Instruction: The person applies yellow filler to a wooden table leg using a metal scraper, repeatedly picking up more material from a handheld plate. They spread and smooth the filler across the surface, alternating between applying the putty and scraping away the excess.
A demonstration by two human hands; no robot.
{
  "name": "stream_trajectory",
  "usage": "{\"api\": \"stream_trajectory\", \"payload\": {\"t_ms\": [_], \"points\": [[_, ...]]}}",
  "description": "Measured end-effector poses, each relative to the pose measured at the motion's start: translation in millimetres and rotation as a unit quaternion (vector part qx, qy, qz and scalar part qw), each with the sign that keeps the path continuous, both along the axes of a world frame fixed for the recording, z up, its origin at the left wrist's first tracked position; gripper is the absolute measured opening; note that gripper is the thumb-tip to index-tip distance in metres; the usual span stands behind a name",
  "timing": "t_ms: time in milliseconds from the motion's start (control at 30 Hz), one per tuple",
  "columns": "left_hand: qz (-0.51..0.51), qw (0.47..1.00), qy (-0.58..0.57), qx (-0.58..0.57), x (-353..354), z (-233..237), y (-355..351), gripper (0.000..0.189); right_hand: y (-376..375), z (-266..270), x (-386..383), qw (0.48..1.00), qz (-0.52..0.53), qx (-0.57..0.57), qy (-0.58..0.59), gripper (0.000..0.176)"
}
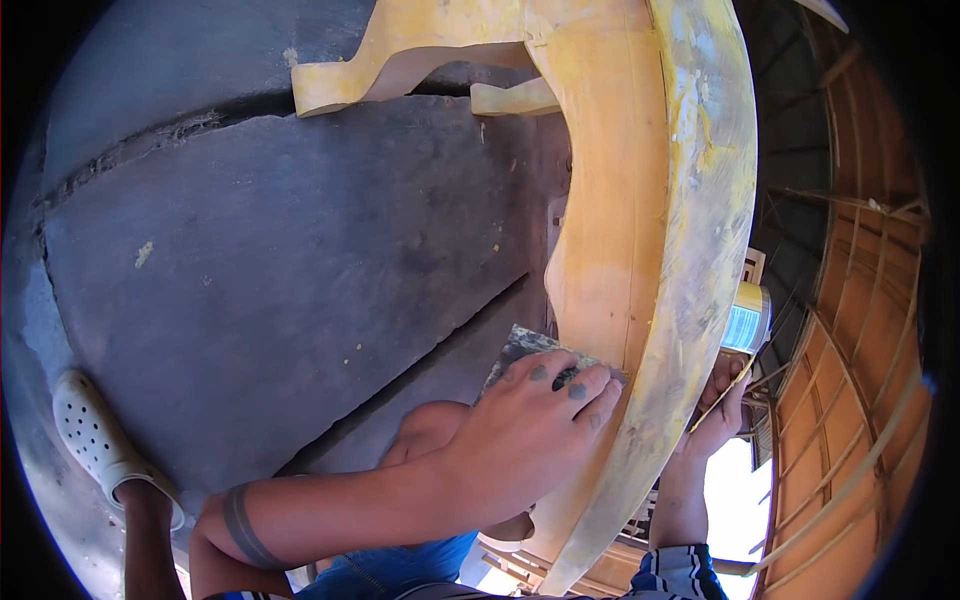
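My left hand (545,425) is closed over a dark, mottled sheet that looks like sandpaper (520,345), pressing it against the pale wooden side of a curved furniture piece (615,200). Grey patches mark its fingers. Beyond the piece's broad rounded rail (705,190), which is smeared with yellow and whitish filler, my right hand (718,415) grips a thin, flat, yellow-edged piece (725,395). The rail partly hides that hand. Just above it is a tin can (747,318) with a blue and white label.
Dark stone slabs (300,250) with wide cracks form the floor at left. A foot in a pale clog (95,435) rests there. Two shaped legs of the piece, one a curved wooden leg (330,85), jut out at top. Slatted orange-brown wooden framework (860,300) stands at right.
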State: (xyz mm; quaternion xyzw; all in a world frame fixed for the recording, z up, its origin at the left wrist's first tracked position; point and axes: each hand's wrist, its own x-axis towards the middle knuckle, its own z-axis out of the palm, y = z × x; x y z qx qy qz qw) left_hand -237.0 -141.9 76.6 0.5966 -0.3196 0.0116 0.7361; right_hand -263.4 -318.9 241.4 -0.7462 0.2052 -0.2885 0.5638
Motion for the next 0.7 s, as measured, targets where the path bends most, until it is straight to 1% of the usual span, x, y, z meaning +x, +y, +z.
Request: {"api": "stream_trajectory", "payload": {"t_ms": [33, 67, 100, 133, 167, 200, 233, 267, 300, 333, 433, 467, 533, 567, 600, 700], "points": [[-0.006, 0.999, 0.027, -0.025, -0.5, -4.2, 2.3, 0.051, 0.1, -1.2, 2.0, 1.000, -0.009, 0.004, -0.008, 0.026], [-0.012, 0.997, 0.053, -0.050, 6.9, -10.9, 8.1, 0.052, -1.3, -1.6, 2.3, 1.000, 0.020, 0.004, -0.003, 0.027], [-0.019, 0.994, 0.078, -0.076, 20.4, -13.8, 16.6, 0.053, -2.8, -1.3, 2.0, 1.000, 0.027, 0.010, -0.002, 0.027], [-0.012, 0.992, 0.109, -0.061, 31.9, -14.7, 27.4, 0.058, -4.0, -0.7, 1.3, 0.999, 0.033, 0.017, 0.000, 0.027], [-0.005, 0.986, 0.147, -0.084, 47.0, -16.7, 36.6, 0.061, -5.2, -0.6, 0.8, 0.999, 0.039, 0.024, 0.002, 0.028], [0.042, 0.989, 0.117, -0.085, 64.4, -23.6, 38.4, 0.060, -3.3, -1.0, 2.2, 0.999, 0.035, 0.039, -0.008, 0.029], [0.103, 0.988, 0.088, -0.076, 79.8, -28.7, 36.4, 0.058, -6.2, -0.9, 1.4, 0.998, 0.050, 0.045, -0.004, 0.029], [0.144, 0.985, 0.059, -0.073, 93.7, -31.1, 34.2, 0.057, -10.6, -0.7, 0.3, 0.996, 0.066, 0.051, 0.000, 0.029], [0.156, 0.984, 0.059, -0.060, 104.0, -27.0, 36.5, 0.057, -13.5, 0.1, -1.3, 0.995, 0.084, 0.057, 0.003, 0.029], [0.170, 0.983, 0.059, -0.046, 113.8, -21.0, 40.6, 0.057, -11.3, 2.4, -3.1, 0.990, 0.129, 0.049, 0.018, 0.023], [0.185, 0.975, 0.061, -0.111, 144.8, -11.5, 42.2, 0.047, -4.4, -1.2, 2.5, 1.000, -0.001, 0.028, -0.012, 0.027], [0.175, 0.980, 0.062, -0.076, 147.7, -12.3, 40.1, 0.050, -20.7, 1.0, -4.3, 0.999, 0.049, 0.022, 0.008, 0.031], [0.156, 0.985, 0.068, -0.005, 145.2, -18.0, 31.7, 0.057, -27.0, 2.2, -4.3, 0.996, 0.089, 0.021, 0.021, 0.033], [0.158, 0.986, 0.046, -0.009, 136.2, -20.4, 25.7, 0.057, -31.6, 2.5, -6.9, 0.994, 0.103, 0.021, 0.028, 0.035], [0.158, 0.987, 0.025, -0.011, 117.3, -17.5, 20.1, 0.058, -44.1, 4.0, -9.8, 0.984, 0.174, 0.028, 0.042, 0.038], [0.169, 0.985, -0.014, -0.023, 59.7, -18.1, -1.0, 0.059, -40.1, 4.8, -8.7, 0.973, 0.213, 0.063, 0.061, 0.039]]}}
